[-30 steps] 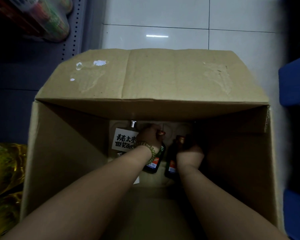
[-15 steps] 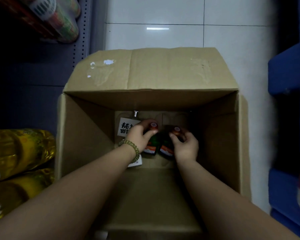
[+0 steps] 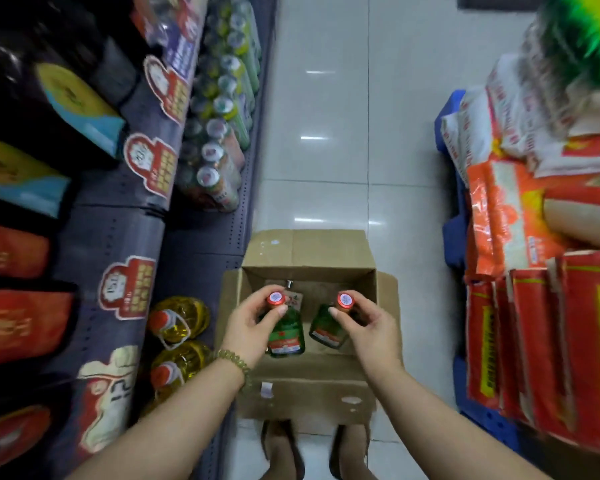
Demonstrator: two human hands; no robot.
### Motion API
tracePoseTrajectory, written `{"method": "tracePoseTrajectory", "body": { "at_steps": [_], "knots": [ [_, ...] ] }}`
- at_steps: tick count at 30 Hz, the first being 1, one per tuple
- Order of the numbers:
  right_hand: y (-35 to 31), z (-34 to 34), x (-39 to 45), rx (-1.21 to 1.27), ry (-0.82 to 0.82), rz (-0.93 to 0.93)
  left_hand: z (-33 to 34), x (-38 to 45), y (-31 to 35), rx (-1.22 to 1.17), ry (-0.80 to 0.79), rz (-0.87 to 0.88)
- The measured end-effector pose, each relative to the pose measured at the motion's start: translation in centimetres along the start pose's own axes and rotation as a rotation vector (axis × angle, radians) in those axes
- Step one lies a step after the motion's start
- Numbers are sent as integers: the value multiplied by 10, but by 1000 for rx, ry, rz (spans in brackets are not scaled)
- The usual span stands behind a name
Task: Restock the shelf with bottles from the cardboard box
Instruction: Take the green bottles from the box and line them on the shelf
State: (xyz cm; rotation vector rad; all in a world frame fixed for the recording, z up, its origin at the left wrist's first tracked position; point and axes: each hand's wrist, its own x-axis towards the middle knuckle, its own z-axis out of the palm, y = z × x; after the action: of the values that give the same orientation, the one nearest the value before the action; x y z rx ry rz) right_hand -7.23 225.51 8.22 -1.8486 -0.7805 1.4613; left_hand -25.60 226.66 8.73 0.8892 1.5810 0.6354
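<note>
Left fingertips [image 3: 280, 310] pinched round the neck of a green glass bottle [image 3: 285, 336], just under its red cap [image 3: 275, 297]; left hand [image 3: 248, 329] closed on it, a beaded bracelet [image 3: 232, 362] at the wrist. Right fingertips [image 3: 334, 311] pinched the same way below the red cap [image 3: 345, 300] of a second green bottle [image 3: 326, 329]; right hand [image 3: 369, 327] closed on that neck. Both bottles flat-sided, green, with red-and-white labels low on the body, hanging roughly upright above the open mouth of the cardboard box [image 3: 309, 251], apart from each other and clear of the box walls. Deep inside the box, near its far wall, a clear bottle with a silver cap [image 3: 289, 283] and a pale label. Box flaps folded outward, far flap lying on the white tiled floor [image 3: 319, 133]. Immediately left of the box, the grey shelf [image 3: 201, 251], with yellow oil jugs [image 3: 179, 318] on its lowest level and canned drinks [image 3: 219, 150] farther along. To the right, well apart across open tile, stacked rice sacks [image 3: 520, 216] on a blue pallet [image 3: 452, 220]. Aisle floor beyond the box bare and open.
</note>
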Motion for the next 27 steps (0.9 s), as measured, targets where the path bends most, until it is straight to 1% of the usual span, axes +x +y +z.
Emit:
{"method": "tracePoseTrajectory", "body": {
  "at_steps": [3,7,10,13,16,19,22,24,27],
  "knots": [
    [-76,-18,-55,-25,-76,-75,-22,-64,72,-81,56,25],
    [-161,-33,-111,-159,-229,-224,-47,-143,147,-137,116,89],
    [-211,-34,-141,-226,-326,-346,-65,-196,186,-165,193,154],
    [-256,-29,-179,-266,-474,-449,-80,-253,209,-171,304,201],
    [-294,-19,-220,-341,-630,-564,-91,-311,222,-212,464,239],
    [-316,-3,-258,-365,-799,-634,-104,-369,217,-251,637,232],
    [-326,18,-297,-452,-957,-743,-113,-424,199,-349,794,176],
    [-326,36,-325,-495,-1057,-780,-118,-462,184,-394,912,161],
    [-319,63,-362,-524,-1216,-795,-120,-509,163,-387,1064,155]
  ]
}}
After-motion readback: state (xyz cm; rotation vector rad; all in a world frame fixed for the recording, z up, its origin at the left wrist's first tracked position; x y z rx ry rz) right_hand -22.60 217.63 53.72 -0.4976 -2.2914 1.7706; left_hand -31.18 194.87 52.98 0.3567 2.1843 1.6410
